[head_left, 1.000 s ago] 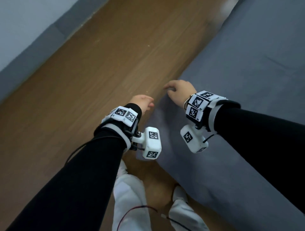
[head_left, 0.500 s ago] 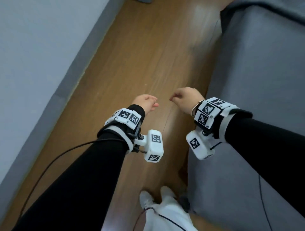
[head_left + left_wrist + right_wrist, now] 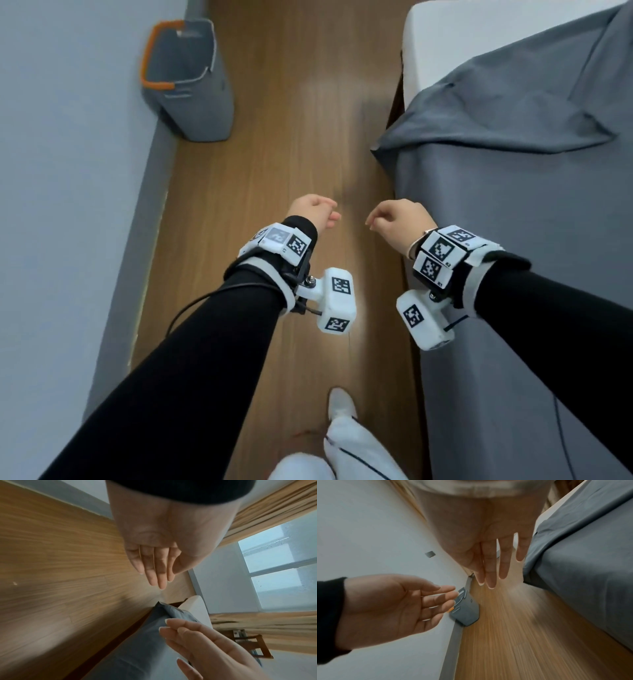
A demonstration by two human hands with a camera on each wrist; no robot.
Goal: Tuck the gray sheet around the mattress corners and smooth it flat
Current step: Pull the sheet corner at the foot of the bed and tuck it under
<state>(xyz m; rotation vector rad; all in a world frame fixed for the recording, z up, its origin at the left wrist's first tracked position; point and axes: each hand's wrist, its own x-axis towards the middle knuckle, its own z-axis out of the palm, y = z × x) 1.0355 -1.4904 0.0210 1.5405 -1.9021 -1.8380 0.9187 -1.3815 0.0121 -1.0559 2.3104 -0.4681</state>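
Observation:
The gray sheet point(image 3: 534, 212) covers the near part of the mattress on the right and lies bunched and folded back at the far corner, where bare white mattress point(image 3: 445, 44) shows. My left hand point(image 3: 313, 214) hangs over the wooden floor with relaxed fingers point(image 3: 157, 574) and holds nothing. My right hand point(image 3: 397, 216) hovers just left of the mattress edge, empty, its fingers point(image 3: 491, 572) fairly straight. Neither hand touches the sheet. From the right wrist the sheet point(image 3: 583, 561) appears at the right, and from the left wrist the folded sheet corner point(image 3: 171, 612) lies ahead.
A gray bin with an orange rim point(image 3: 188, 78) stands against the left wall ahead. A wooden floor strip point(image 3: 291, 154) runs between the wall and the bed. My white-clad legs and shoe point(image 3: 339, 404) are below. A window and curtains point(image 3: 283, 574) lie beyond the bed.
Both hands have left the sheet edge and now hang free over the floor. The view has swung forward along the bed, bringing the uncovered far corner and the bin into sight.

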